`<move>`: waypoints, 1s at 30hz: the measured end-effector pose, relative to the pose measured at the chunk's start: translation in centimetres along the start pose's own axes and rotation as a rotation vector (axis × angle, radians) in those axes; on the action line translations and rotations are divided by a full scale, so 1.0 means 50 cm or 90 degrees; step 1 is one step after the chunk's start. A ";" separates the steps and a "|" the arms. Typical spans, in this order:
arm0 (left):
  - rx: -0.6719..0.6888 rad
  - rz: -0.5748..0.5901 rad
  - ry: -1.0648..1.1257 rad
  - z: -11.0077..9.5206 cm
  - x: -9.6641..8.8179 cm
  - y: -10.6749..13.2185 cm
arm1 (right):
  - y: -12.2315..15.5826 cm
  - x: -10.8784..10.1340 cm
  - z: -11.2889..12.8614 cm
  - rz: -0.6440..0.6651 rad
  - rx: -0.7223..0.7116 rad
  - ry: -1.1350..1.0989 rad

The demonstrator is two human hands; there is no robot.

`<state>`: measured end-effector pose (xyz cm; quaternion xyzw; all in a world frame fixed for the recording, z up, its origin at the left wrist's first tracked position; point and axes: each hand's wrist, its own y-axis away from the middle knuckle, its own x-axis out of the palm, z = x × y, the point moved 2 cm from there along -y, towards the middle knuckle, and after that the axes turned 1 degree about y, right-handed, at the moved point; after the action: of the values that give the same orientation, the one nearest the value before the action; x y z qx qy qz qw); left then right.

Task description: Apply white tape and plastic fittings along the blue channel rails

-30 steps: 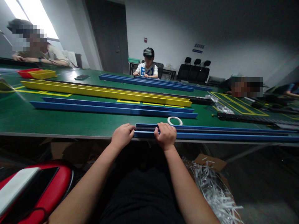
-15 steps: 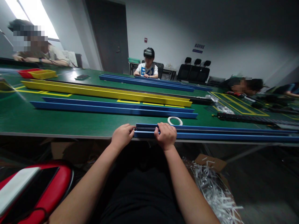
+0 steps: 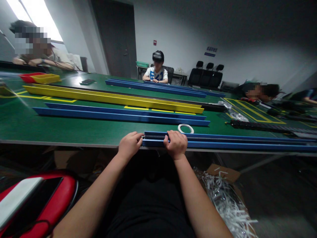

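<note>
A long blue channel rail (image 3: 235, 144) with a dark inner strip lies along the near edge of the green table (image 3: 81, 132). My left hand (image 3: 129, 144) is closed at the rail's left end, its fingertips against that end; whether anything small is pinched there I cannot make out. A short way to the right, my right hand (image 3: 176, 142) is wrapped over the rail with its fingers curled across it. Just behind that hand lies a white ring of tape (image 3: 185, 129), flat on the table.
Farther back lie another blue rail (image 3: 119, 115), a yellow rail (image 3: 111, 99) and more blue rails (image 3: 158, 88). Red and yellow trays (image 3: 47, 78) stand at the left. Below are a red stool (image 3: 66, 188) and a box of shredded strips (image 3: 228, 195). Several people sit around the table.
My hands and the rail stay in the same place. At the far left, a seated person's hands and arms have shifted slightly.
</note>
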<state>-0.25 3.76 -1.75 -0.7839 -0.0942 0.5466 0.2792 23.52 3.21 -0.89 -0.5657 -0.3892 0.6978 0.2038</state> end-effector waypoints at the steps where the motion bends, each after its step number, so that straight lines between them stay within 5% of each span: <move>1: 0.000 0.004 -0.001 -0.001 0.000 0.000 | 0.000 0.000 0.000 0.000 -0.001 0.004; 16: -0.012 0.064 -0.001 0.004 0.001 -0.015 | 0.001 0.001 0.001 -0.005 0.002 -0.009; 23: -0.013 0.008 0.005 0.000 -0.001 -0.002 | 0.000 0.000 0.001 -0.003 0.003 -0.009; 30: -0.023 0.064 0.004 0.000 -0.001 -0.009 | 0.000 -0.001 0.000 0.001 0.003 -0.008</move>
<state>-0.22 4.10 -1.45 -0.7944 -0.0640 0.5554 0.2374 23.56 3.17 -0.85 -0.5609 -0.3884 0.7025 0.2025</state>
